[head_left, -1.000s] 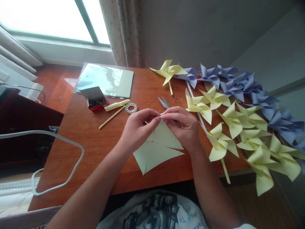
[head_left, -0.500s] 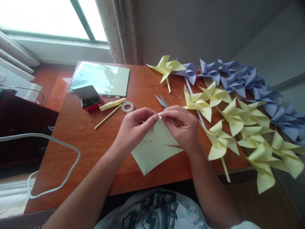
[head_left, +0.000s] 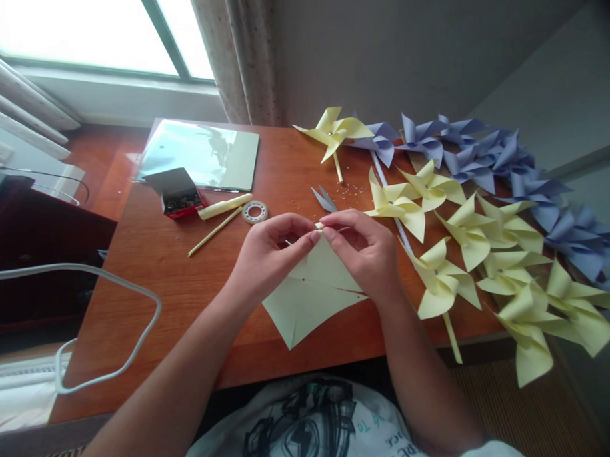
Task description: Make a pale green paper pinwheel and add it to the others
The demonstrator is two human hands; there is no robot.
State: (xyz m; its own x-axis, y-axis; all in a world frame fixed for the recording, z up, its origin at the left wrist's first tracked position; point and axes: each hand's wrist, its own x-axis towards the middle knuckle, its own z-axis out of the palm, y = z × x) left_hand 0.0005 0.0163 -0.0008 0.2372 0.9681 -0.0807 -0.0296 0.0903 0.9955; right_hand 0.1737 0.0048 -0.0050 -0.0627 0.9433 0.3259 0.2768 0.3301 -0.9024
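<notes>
A pale yellow-green paper square [head_left: 312,301], slit in from its corners and with a small hole near its middle, is held low over the table. My left hand [head_left: 280,246] pinches its far corner between thumb and fingers. Right beside it, my right hand [head_left: 363,246] grips the same corner with thumb and forefinger, the fingertips nearly touching. What exactly lies between the fingertips is too small to make out. Scissors [head_left: 325,200] lie just beyond my right hand, their handles hidden behind it.
Yellow pinwheels [head_left: 447,277] and purple pinwheels [head_left: 513,161] crowd the table's right side. To the left lie a tape roll [head_left: 255,211], a rolled paper stick [head_left: 215,231], a red box [head_left: 180,203] of small dark metal pieces and a sheet pack [head_left: 197,155]. A white cable [head_left: 155,307] loops at the left edge.
My right fingers have shifted slightly at the paper's far corner, the thumb now lower against it. The paper stays almost in place.
</notes>
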